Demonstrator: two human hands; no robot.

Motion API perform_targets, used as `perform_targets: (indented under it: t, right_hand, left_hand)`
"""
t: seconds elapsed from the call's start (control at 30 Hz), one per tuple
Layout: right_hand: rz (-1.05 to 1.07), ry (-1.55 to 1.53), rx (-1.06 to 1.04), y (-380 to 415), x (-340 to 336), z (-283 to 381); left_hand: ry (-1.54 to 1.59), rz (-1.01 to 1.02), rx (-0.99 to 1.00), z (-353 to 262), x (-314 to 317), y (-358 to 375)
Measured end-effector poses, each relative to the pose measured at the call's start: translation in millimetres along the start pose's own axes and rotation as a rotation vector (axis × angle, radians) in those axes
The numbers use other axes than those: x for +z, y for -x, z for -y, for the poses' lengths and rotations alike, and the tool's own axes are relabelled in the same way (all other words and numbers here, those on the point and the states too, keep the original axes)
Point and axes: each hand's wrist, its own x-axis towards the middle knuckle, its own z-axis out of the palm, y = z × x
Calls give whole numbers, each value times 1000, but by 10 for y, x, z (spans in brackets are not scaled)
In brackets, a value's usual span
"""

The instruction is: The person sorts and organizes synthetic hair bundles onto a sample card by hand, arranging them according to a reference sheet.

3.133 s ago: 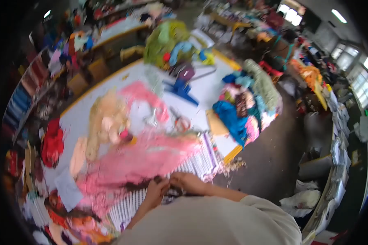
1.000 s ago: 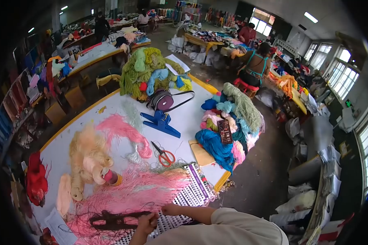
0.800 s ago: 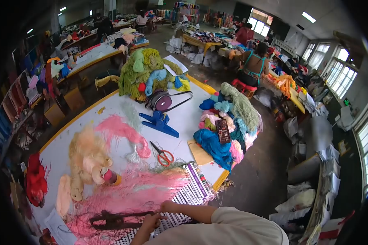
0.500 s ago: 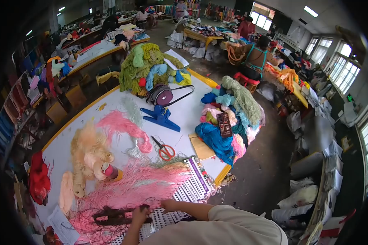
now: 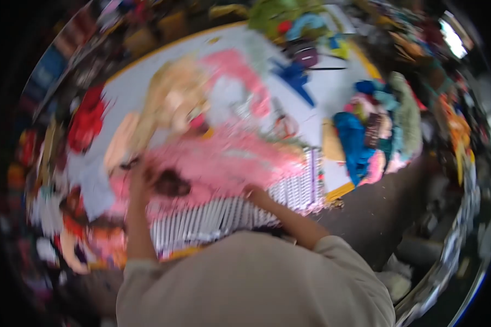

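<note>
The whole view is smeared by motion. My left hand (image 5: 141, 173) is over the left part of the pink threads (image 5: 218, 155), beside a dark brown bundle of thread (image 5: 172, 183). Its fingers are too blurred to show whether they grip anything. A small dark bit (image 5: 130, 163) shows at its left side. My right hand (image 5: 254, 193) is at the lower edge of the pink threads, just above the white board with rows of dark holes (image 5: 218, 215). Its fingers look curled together; anything between them is too small to make out.
Pale peach skeins (image 5: 169, 98) and a cone of thread (image 5: 197, 121) lie beyond the pink threads. Orange-handled scissors (image 5: 285, 126), a blue clamp-like thing (image 5: 294, 79) and a purple bag (image 5: 304, 54) are farther back. Blue skeins (image 5: 350, 144) lie right, red yarn (image 5: 87, 120) left.
The view has swung down and left, so the table appears higher and to the right. My left hand has moved left, away from my right hand, to the far side of the dark brown bundle.
</note>
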Motion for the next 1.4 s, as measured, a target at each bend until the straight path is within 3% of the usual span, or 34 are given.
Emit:
perform_targets:
  t: [0.03,0.07,0.1,0.17,0.33,0.8,0.87,0.93,0.97,1.0,1.03,1.07,1.1,1.13,1.17,1.2,1.23,1.27,1.3,1.33,1.37,1.4]
  right_hand:
    - [-169,-50,-310,-37,-27,45]
    - [-267,-83,-213,317,-216,786]
    - [-226,-306,-209,471,-339,1184]
    - [-180,-499,-269,691,-484,1711]
    - [-183,-467,-267,1060,-622,2330]
    - [-136,-735,-228,1114,-583,2133]
    - [-107,-776,-339,1113,-636,2019]
    - [-271,-1049,-327,1129,-868,1816]
    - [-202,-1048,-411,1190,-1197,1634]
    - [-313,-1160,-343,1276,-1498,1314]
    - [-189,-1270,-373,1365,-1967,774]
    - [-432,-1240,-292,1557,-2329,479]
    - [-515,-1164,-338,1730,-2784,-5]
    - [-883,-1162,-261,2009,-3351,-623]
    - [-1059,-1137,-195,2408,-3678,-747]
    - [-1453,-912,-100,2708,-3909,-928]
    - [-1930,-595,158,2581,-3362,84]
    - [-1927,-590,175,2446,-3312,7]
    - [-1639,-270,91,2259,-3290,-393]
    - [-1258,35,-66,1953,-3097,-752]
    - [-975,170,-147,1593,-2747,-941]
    - [-747,257,-205,1250,-2289,-1051]
  left_hand:
    - [106,-40,-119,47,499,223]
    - [241,138,-100,122,780,331]
    - [259,357,-20,365,804,273]
    - [464,428,-47,351,1309,518]
    - [560,614,-129,437,1735,707]
    - [474,547,-144,522,1881,768]
    - [470,468,-178,477,1854,759]
    - [407,399,-304,503,1460,529]
    - [395,332,-309,517,1155,392]
    - [281,236,-222,480,816,250]
    - [524,122,-312,506,332,49]
    - [307,-244,-273,289,112,91]
    - [577,-228,-202,323,-516,-79]
    - [732,-293,-184,287,-1033,-137]
    - [746,-263,-62,199,-1194,-62]
    - [758,-228,62,115,-1238,45]
    - [773,-235,103,157,-1095,95]
    - [657,-147,-7,453,-1000,20]
    - [539,-61,-117,771,-857,-30]
    - [592,58,-477,902,-400,17]
    - [597,346,-608,1135,5,21]
    - [273,140,-606,1375,510,114]
